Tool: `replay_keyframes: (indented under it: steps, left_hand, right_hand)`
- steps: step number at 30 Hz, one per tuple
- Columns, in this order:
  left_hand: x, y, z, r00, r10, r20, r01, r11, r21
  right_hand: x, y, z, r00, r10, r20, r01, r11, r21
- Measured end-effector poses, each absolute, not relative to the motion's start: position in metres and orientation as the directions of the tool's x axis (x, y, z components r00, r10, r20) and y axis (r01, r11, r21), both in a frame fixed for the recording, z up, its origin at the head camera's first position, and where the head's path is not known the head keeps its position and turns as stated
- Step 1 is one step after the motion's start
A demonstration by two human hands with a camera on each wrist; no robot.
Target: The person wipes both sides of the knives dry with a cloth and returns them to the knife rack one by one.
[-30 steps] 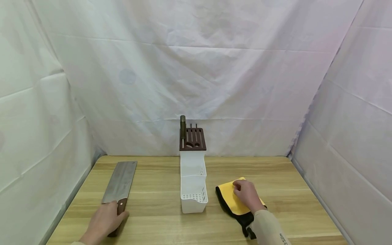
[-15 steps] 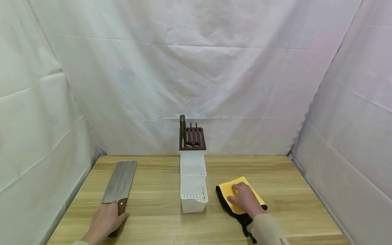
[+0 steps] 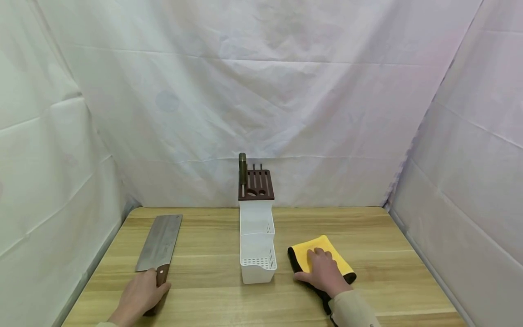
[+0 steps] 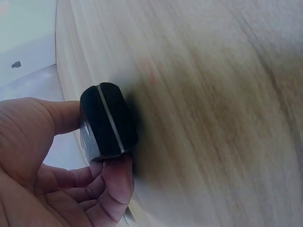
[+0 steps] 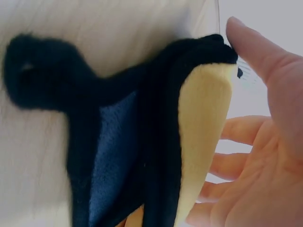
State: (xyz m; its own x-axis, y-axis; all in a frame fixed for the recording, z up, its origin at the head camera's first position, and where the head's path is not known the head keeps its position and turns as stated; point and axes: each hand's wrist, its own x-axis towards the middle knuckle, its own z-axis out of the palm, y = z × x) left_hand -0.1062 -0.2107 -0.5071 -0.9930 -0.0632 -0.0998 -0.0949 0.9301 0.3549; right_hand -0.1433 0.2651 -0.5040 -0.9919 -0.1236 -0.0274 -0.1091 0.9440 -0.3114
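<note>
In the head view, my left hand grips the dark wooden handle of a cleaver. The broad steel blade lies flat on the wooden table, pointing away from me. The left wrist view shows the dark handle's butt end between thumb and fingers. On the right lies a folded cloth, yellow on top with black edging. My right hand rests over it, fingers spread on the yellow face and thumb out past its left edge. Dark blue layers of the cloth show in the right wrist view.
Between the hands stands a white plastic holder with perforated compartments. Its dark brown slotted top at the back bears an upright green-handled tool. White sheets hang behind and on both sides of the wooden table.
My right hand has spread its fingers from a loose curl and slid slightly down and left over the cloth, thumb reaching its left edge. The left hand and cleaver have stayed put.
</note>
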Motion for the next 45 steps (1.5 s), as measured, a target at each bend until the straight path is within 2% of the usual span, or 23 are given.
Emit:
replay_keyframes:
  steps: [17,29,34,41,45]
  left_hand:
    - [-0.105,-0.21,-0.489,-0.995,-0.089,-0.053,-0.103,0.897,0.43]
    - [-0.107,-0.207,-0.471,-0.99,-0.124,-0.06,-0.138,0.871,0.472]
    - [-0.106,-0.206,-0.467,-0.991,-0.119,-0.06,-0.133,0.87,0.475]
    - [-0.105,-0.205,-0.463,-0.993,-0.112,-0.039,-0.117,0.874,0.471]
    - [-0.104,-0.203,-0.461,-0.994,-0.109,-0.029,-0.11,0.875,0.471]
  right_hand:
    - [-0.141,0.25,-0.512,-0.984,-0.154,0.094,-0.168,0.973,-0.159]
    - [-0.141,0.248,-0.517,-0.979,-0.136,0.15,-0.156,0.979,-0.131]
    - [-0.141,0.247,-0.515,-0.98,-0.152,0.127,-0.168,0.978,-0.121]
    - [-0.138,0.248,-0.505,-0.983,-0.183,0.028,-0.185,0.975,-0.127]
    - [-0.136,0.249,-0.508,-0.979,-0.2,0.047,-0.204,0.975,-0.085]
